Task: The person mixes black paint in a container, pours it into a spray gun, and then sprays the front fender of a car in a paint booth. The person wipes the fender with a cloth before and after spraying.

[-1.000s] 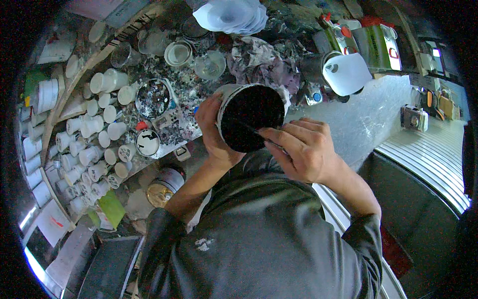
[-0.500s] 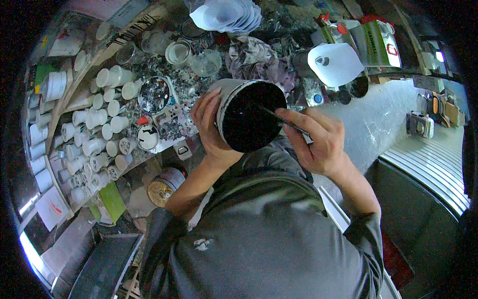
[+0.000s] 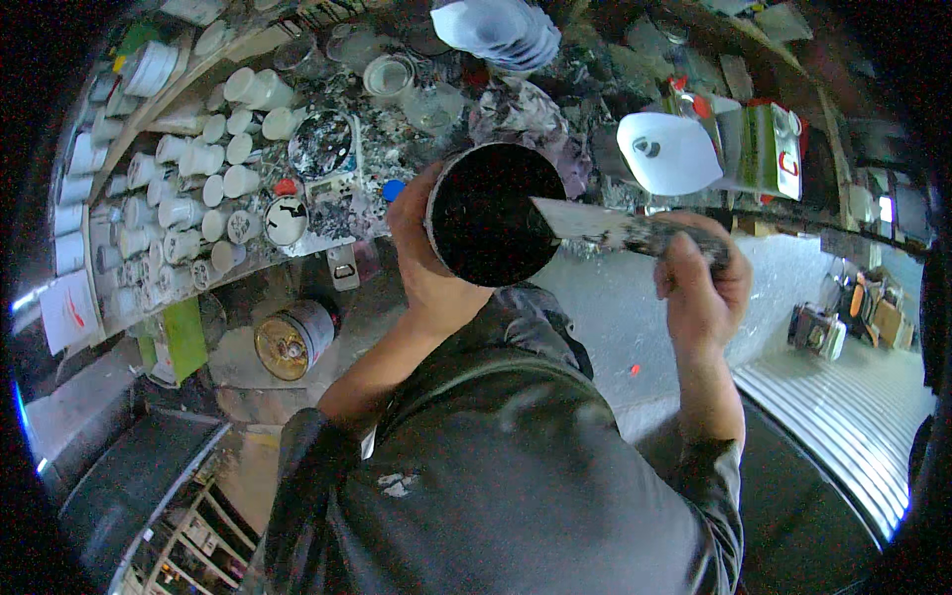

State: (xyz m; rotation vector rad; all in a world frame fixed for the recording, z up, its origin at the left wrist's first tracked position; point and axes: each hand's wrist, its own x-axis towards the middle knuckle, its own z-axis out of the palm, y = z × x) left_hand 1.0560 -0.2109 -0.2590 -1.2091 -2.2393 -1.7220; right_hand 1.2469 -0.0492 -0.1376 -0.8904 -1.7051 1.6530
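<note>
My left hand (image 3: 431, 253) is wrapped round the left side of a round tub (image 3: 496, 213), whose mouth faces up toward me. Its inside is black, and how full it is cannot be made out. In my right hand (image 3: 702, 293) is a putty knife (image 3: 600, 226) with a paint-smeared handle and a pale blade ending in a slant. The fingers close round the handle. From the right, the blade's tip reaches over the tub's rim.
Many white plastic cups (image 3: 203, 159) crowd the bench at left. A paint-spattered scale (image 3: 332, 188) sits behind my left hand. Beyond the tub are crumpled paper (image 3: 521, 119), stacked paper cones (image 3: 496, 35) and a white funnel (image 3: 669, 154). A metal can (image 3: 295, 340) stands lower left.
My right hand has moved right, drawing the putty knife out of the tub so its blade shows. The tub's mouth now faces up more directly, hiding its outer side.
</note>
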